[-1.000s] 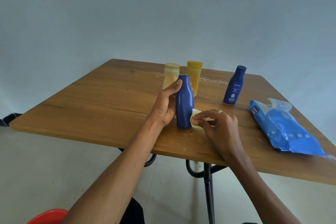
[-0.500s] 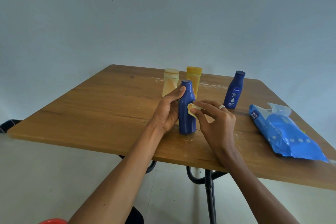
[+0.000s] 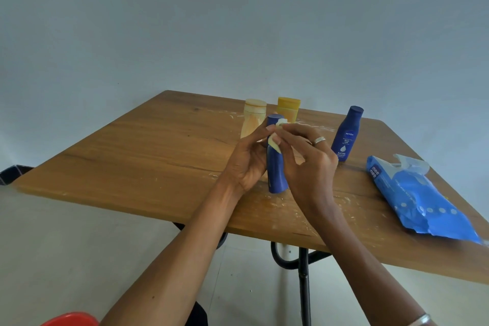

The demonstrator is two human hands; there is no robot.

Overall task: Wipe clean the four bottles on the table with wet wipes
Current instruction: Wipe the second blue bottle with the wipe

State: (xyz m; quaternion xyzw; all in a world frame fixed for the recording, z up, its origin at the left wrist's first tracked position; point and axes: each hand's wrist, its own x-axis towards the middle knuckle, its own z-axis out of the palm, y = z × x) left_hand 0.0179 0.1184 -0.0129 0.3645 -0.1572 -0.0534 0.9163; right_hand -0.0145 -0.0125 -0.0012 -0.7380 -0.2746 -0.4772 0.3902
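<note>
A dark blue bottle [image 3: 276,170] stands upright on the wooden table [image 3: 148,156], near its front middle. My left hand [image 3: 246,161] grips it from the left side. My right hand [image 3: 308,164] pinches a small yellowish-white wet wipe [image 3: 275,140] against the bottle's neck and cap. Behind them stand a pale cream bottle [image 3: 252,120] and a yellow bottle [image 3: 289,111], partly hidden by my hands. A second blue Nivea bottle [image 3: 346,133] stands apart at the right.
A blue wet-wipes pack [image 3: 420,201] with its flap open lies at the table's right edge. White smears and crumbs dot the table top near the bottles. A red object [image 3: 70,319] sits at the bottom left, below the table. Black table legs [image 3: 303,272] show underneath.
My right hand has carried the wipe up the blue bottle, from its lower body to its neck and cap. The left hand keeps its hold.
</note>
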